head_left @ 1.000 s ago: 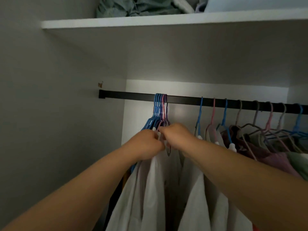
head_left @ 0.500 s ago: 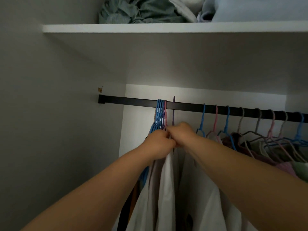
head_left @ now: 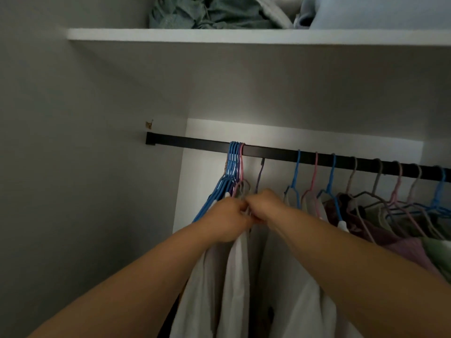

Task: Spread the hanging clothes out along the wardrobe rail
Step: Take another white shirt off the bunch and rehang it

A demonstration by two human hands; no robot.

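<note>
A black rail (head_left: 280,152) runs across the middle of the frame from a bracket at centre left to the right edge, under a white shelf (head_left: 219,36) that carries folded cloth at the top. On the rail, left of centre, a tight bunch of blue hangers (head_left: 233,164) with one pink one hangs pressed together. Just right of it a single purple hanger (head_left: 260,175) stands with its hook below the rail, apart from it. Both hands meet directly under that hanger, knuckles touching: the left hand (head_left: 225,222) has its fingers curled into the necks of the white garments (head_left: 234,276), and the right hand (head_left: 266,207) curls its fingers round the purple hanger's base. Further right, blue, pink and grey hangers (head_left: 366,181) sit spaced along the rail, carrying maroon, lilac and green clothes (head_left: 402,242) at the right edge.
</note>
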